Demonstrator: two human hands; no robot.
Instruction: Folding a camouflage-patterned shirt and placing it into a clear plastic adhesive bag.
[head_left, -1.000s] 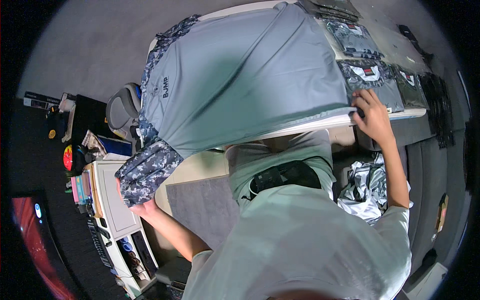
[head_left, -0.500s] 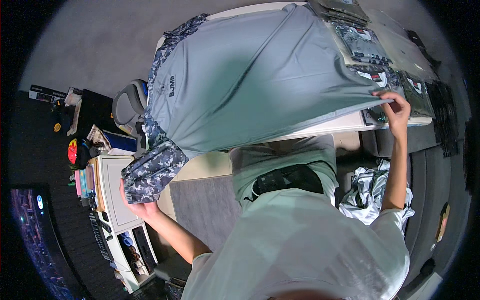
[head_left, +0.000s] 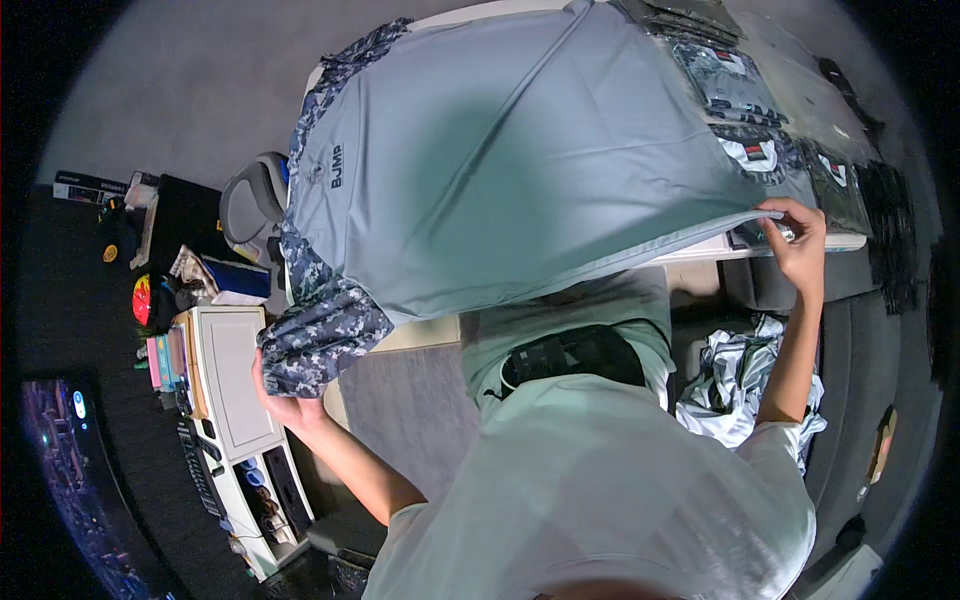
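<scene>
A grey T-shirt with dark camouflage sleeves and small dark chest lettering is spread over a white table, its collar end to the left and its hem to the right. My left hand holds the near camouflage sleeve by its cuff, out past the table's near left corner; the fingers are partly under the cloth. At the near right, my right hand pinches the corner of the shirt's hem between thumb and fingers. The near side edge of the shirt runs between my two hands. A few diagonal creases cross the body.
Folded shirts in clear plastic bags lie along the table's right end. A grey office chair stands beyond the left end. A white cabinet is at my left. Crumpled silvery plastic lies by the dark sofa on my right.
The hem corner has moved slightly right and toward me with my right hand. My left hand has shifted a little right with the sleeve. The shirt's body lies flatter.
</scene>
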